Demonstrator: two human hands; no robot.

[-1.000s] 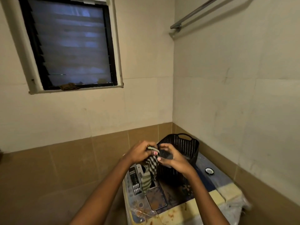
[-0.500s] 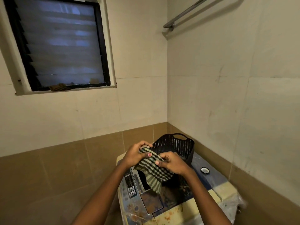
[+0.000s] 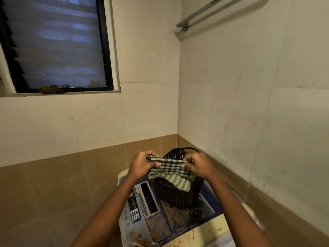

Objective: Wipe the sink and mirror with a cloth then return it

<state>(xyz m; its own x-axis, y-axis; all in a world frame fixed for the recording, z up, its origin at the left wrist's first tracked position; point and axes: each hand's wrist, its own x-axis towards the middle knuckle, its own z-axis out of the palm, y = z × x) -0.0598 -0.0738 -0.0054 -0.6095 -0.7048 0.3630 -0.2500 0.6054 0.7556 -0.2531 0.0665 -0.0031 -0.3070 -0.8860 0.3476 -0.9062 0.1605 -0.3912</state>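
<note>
Both forearms reach forward from the lower edge of the view and angle in toward each other, with the wrists held level at the same height. The left hand point(image 3: 140, 164) pinches the upper left corner of the cloth point(image 3: 170, 172) between thumb and curled fingers, its knuckles turned up and toward the wall. The right hand point(image 3: 200, 165) mirrors it, thumb and fingers closed on the upper right corner, the back of the hand facing up. Between the two hands the top edge of the green-and-dark checked cloth is pulled out straight, and the rest of it hangs down below the fingers in a loose fold. The cloth drapes over the near rim of a dark woven basket point(image 3: 175, 196), which stands directly under and just behind the hands. The basket rests on top of a stained washing machine point(image 3: 204, 230), whose button panel point(image 3: 134, 209) lies below the left forearm. Above and to the right of the hands a metal rail point(image 3: 199, 12) is fixed to the wall, and a louvred window point(image 3: 53, 43) sits high to their left.
</note>
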